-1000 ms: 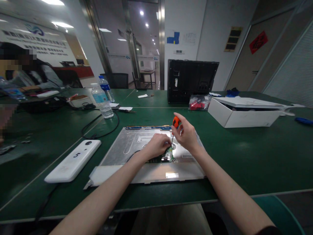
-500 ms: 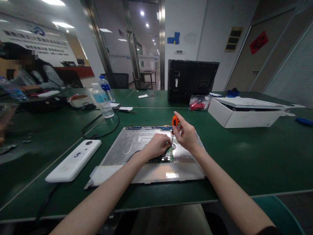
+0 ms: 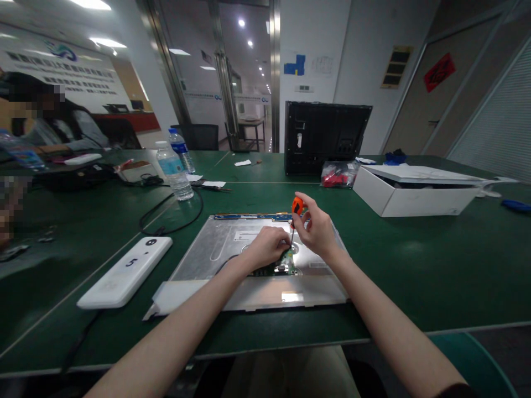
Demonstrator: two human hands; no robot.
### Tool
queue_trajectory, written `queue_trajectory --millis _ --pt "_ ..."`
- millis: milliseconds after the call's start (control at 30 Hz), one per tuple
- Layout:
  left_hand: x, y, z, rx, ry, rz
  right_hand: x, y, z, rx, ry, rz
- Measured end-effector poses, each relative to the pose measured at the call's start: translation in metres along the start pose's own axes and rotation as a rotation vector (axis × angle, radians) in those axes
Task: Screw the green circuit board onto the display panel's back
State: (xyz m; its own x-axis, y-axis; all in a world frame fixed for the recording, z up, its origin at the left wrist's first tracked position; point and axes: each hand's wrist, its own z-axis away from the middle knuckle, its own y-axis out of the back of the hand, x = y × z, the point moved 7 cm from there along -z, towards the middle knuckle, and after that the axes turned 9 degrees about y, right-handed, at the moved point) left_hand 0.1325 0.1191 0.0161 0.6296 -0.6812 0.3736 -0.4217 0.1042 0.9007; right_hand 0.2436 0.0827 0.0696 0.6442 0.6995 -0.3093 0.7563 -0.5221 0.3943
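A flat silvery display panel (image 3: 199,249) lies on the green table, with a blue circuit strip (image 3: 253,217) along its far edge. On its middle sits a green circuit board (image 3: 284,267), partly covered by my left hand (image 3: 269,244). The fingers of that hand are curled closed by the screwdriver's tip; what they hold, if anything, is hidden. My right hand (image 3: 317,226) grips an orange-and-black screwdriver (image 3: 297,205) by its handle. The thin shaft points down, nearly upright, to the board's far edge beside my left fingertips.
Left of the panel lies a white power strip (image 3: 126,273) with a cable. Water bottles (image 3: 174,171) stand beyond it. At the back are a black monitor housing (image 3: 326,138), a bag with red contents (image 3: 337,174) and a white box (image 3: 415,190). A person (image 3: 53,116) sits far left.
The screwdriver handle and my right fingers have shifted very slightly. My left hand and the panel have stayed in place.
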Motion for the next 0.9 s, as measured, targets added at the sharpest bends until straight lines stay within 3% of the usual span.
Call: queue_trajectory --millis 167,900 --pt "-0.0001 0.0005 0.0001 0.0 0.0 -0.005 0.0027 0.0007 0.0007 0.05 -0.008 0.021" --pt "-0.0005 0.0004 0.0006 0.013 0.006 -0.018 0.0005 0.0031 -0.0011 0.038 0.013 0.07"
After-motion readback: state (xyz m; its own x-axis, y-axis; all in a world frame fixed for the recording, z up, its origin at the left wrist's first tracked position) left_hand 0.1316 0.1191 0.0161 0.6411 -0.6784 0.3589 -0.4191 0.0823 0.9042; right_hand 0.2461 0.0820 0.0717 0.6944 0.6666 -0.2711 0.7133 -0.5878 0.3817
